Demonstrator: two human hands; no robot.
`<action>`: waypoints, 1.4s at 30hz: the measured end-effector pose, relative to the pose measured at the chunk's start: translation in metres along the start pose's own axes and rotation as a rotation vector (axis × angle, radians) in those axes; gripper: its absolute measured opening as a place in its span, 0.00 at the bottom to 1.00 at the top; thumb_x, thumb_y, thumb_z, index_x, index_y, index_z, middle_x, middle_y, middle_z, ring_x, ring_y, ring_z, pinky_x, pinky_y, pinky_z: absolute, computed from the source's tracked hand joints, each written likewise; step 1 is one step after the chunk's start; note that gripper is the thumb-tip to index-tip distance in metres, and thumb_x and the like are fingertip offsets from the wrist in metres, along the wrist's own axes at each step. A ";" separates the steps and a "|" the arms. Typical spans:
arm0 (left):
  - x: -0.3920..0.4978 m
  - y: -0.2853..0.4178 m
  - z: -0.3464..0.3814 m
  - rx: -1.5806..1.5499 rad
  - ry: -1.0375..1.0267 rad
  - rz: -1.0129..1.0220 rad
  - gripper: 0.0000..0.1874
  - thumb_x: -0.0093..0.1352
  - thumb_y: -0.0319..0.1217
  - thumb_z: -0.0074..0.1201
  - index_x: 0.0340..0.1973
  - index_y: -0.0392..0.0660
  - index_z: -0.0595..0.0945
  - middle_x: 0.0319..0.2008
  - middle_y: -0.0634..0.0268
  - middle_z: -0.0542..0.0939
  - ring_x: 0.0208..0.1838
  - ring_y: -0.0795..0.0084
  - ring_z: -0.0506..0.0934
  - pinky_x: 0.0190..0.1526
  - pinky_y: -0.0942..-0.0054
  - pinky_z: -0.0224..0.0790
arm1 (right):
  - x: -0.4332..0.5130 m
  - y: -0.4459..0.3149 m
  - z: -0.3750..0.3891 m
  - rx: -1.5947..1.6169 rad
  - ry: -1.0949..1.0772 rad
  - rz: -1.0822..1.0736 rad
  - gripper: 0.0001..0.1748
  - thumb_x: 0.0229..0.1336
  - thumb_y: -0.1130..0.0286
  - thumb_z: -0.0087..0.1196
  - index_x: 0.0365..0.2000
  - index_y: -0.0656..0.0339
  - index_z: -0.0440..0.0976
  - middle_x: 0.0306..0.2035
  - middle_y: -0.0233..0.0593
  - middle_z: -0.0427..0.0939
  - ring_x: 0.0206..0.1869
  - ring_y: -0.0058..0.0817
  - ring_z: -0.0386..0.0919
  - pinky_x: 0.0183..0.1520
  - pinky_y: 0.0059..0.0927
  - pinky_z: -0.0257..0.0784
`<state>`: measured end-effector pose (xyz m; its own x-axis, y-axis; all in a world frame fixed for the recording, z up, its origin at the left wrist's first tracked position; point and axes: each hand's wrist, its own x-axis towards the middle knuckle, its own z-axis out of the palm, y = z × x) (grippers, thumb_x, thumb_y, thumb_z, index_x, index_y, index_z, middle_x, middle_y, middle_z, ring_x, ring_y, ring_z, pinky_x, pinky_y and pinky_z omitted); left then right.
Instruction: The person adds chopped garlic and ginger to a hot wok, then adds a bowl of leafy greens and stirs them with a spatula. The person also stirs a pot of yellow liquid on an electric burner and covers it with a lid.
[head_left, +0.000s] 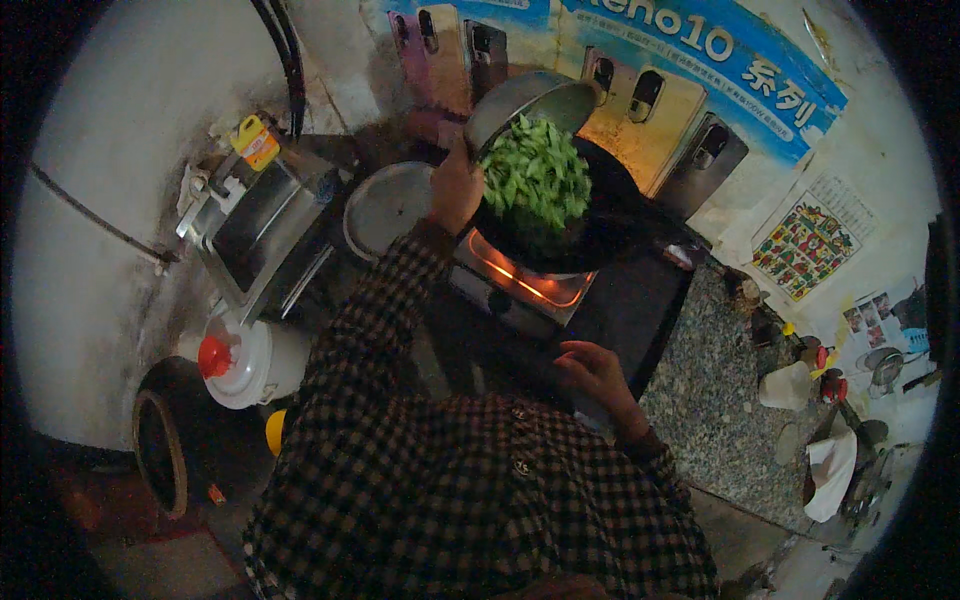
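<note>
My left hand (459, 186) grips the rim of a metal basin (517, 105), tilted on its side above a black wok (611, 217). A clump of chopped green vegetables (536, 172) spills from the basin over the wok, hiding much of its inside. Beneath the wok, a gas stove (517, 289) glows orange along its front. My right hand (598, 379) is in front of the stove, near the counter's edge, with its fingers loosely bent and apart. Nothing shows in it. A round metal lid or pan (391, 210) lies left of the wok, partly behind my left forearm.
A metal sink (259, 240) is at the left, with a yellow jug (255, 142) behind it. Below stands a white bucket (259, 364) with a red-topped lid. Jars and a white container (784, 386) line the granite counter (705, 375) at the right. A printed poster (720, 67) covers the wall.
</note>
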<state>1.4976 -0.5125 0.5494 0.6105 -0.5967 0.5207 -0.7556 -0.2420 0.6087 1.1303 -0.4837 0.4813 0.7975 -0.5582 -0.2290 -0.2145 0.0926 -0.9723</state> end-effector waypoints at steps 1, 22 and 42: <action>0.002 0.000 -0.001 0.002 0.034 0.044 0.29 0.62 0.27 0.48 0.60 0.38 0.64 0.34 0.42 0.79 0.36 0.40 0.77 0.37 0.47 0.70 | 0.003 -0.011 0.001 -0.050 -0.008 -0.076 0.18 0.59 0.72 0.55 0.49 0.67 0.72 0.38 0.39 0.80 0.39 0.22 0.77 0.41 0.26 0.74; 0.021 -0.036 -0.055 -0.549 -0.182 -0.167 0.14 0.65 0.31 0.52 0.41 0.33 0.77 0.36 0.62 0.79 0.38 0.71 0.75 0.41 0.67 0.68 | 0.282 -0.267 0.022 -0.942 0.795 -1.133 0.28 0.48 0.74 0.60 0.53 0.57 0.68 0.49 0.49 0.71 0.52 0.49 0.69 0.52 0.41 0.68; 0.039 -0.046 -0.056 -0.742 -0.034 -0.004 0.11 0.59 0.28 0.52 0.31 0.30 0.77 0.26 0.46 0.79 0.30 0.58 0.79 0.34 0.60 0.68 | 0.301 -0.179 0.047 -1.292 0.486 -0.806 0.12 0.46 0.70 0.59 0.34 0.61 0.73 0.39 0.48 0.74 0.42 0.47 0.73 0.44 0.43 0.71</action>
<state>1.5696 -0.4819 0.5754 0.5963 -0.6232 0.5060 -0.3871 0.3290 0.8614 1.4352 -0.6301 0.5846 0.7406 -0.3346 0.5827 -0.3583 -0.9303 -0.0788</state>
